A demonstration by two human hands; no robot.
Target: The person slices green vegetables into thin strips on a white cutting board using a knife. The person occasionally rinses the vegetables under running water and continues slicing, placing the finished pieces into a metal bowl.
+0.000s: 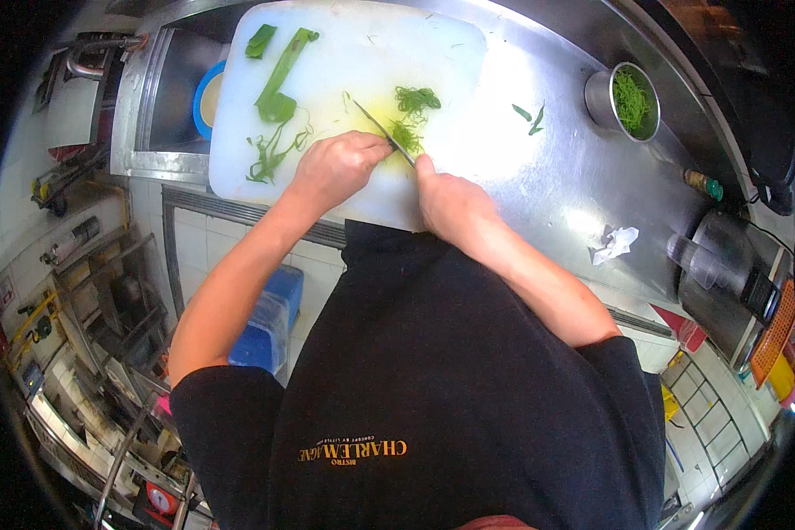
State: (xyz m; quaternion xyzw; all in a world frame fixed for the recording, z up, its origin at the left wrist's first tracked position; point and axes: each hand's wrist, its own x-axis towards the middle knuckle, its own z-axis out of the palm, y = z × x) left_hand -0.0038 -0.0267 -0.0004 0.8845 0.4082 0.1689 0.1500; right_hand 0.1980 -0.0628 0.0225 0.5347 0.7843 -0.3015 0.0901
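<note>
My right hand (454, 199) is closed around the handle of a kitchen knife (377, 127), whose blade points up and left over the white cutting board (344, 46). My left hand (346, 162) rests on the board beside the blade with its fingers curled; whether a piece of leaf lies under the fingertips cannot be told. Just right of the blade is a small heap of finely cut green shreds (405, 136), and another heap (417, 98) lies above it. Strips of green leaf (285, 73) and thin curled trimmings (265, 159) are on the board's left part.
The board sits on a steel counter (536, 179), partly over a sink (175, 86) holding a blue-rimmed container (205, 99). At right stand a steel pot (603, 99) with green shreds, a crumpled white paper (616, 245), a small green-capped bottle (702, 183) and leaf scraps (536, 119).
</note>
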